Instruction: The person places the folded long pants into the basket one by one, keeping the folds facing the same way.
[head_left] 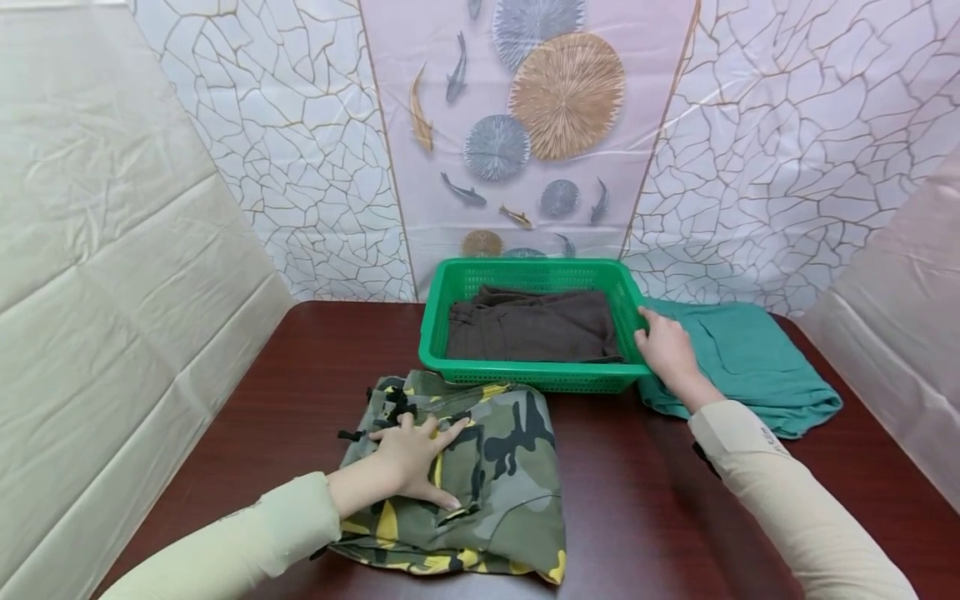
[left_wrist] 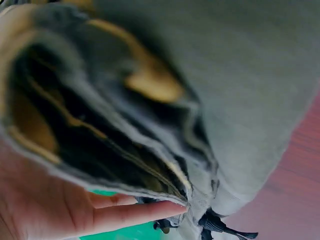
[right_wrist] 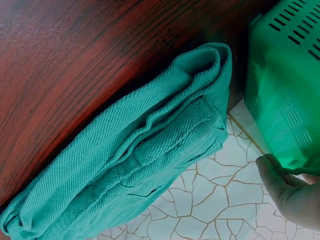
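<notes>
My left hand (head_left: 408, 458) rests with spread fingers on a folded camouflage garment (head_left: 517, 475), patterned in green, grey, black and yellow with black cords at its upper left. In the left wrist view the layered fold edges of this garment loom large beside the straight fingers (left_wrist: 135, 217). With my right hand (head_left: 667, 346) I grip the right rim of a green plastic basket (head_left: 532, 377); the fingers (right_wrist: 272, 177) curl at its edge in the right wrist view. A folded dark brown garment (head_left: 532, 329) lies inside the basket.
A folded teal garment (head_left: 750, 354) lies right of the basket, under my right forearm's reach. The dark red wooden table (head_left: 330, 350) meets a patterned backdrop (head_left: 292, 167) behind the basket, with pale cloth walls (head_left: 97, 275) at both sides.
</notes>
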